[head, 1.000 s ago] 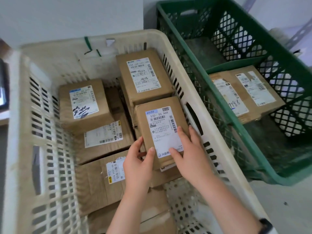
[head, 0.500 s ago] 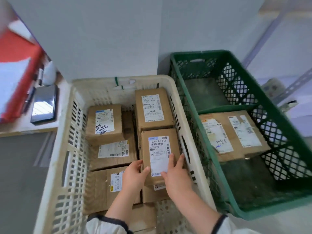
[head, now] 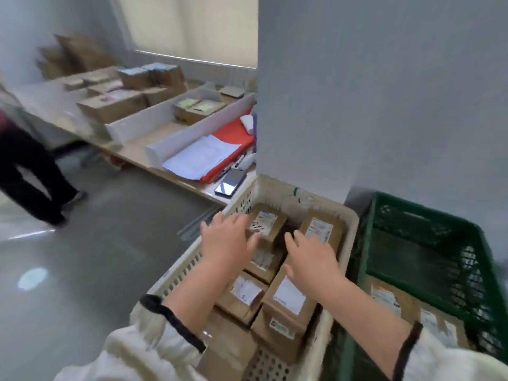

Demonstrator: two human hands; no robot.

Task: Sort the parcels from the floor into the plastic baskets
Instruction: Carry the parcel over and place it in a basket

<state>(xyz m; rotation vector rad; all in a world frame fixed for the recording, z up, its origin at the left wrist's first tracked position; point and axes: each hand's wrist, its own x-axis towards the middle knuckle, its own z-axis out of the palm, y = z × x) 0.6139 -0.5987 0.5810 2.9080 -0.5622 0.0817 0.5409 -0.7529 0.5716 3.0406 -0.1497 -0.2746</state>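
A cream plastic basket (head: 349,226) at the lower middle holds several brown cardboard parcels with white labels. The parcel just set down (head: 288,298) lies flat near the basket's right wall. My left hand (head: 228,237) hovers open above the basket's left side, holding nothing. My right hand (head: 310,254) hovers open above the parcels in the middle, fingers spread, also holding nothing. To the right stands a green plastic basket (head: 428,215) with a brown parcel (head: 398,306) in its near end.
A white pillar (head: 357,92) rises behind the baskets. A long table (head: 137,155) on the left carries cardboard boxes, white dividers, papers, a red folder and a phone (head: 229,181). Another person's legs (head: 24,171) stand on the grey floor at far left.
Both hands have let go of the parcel and lifted off it, now open above the basket. The camera has pulled back and swung left, showing the table and floor.
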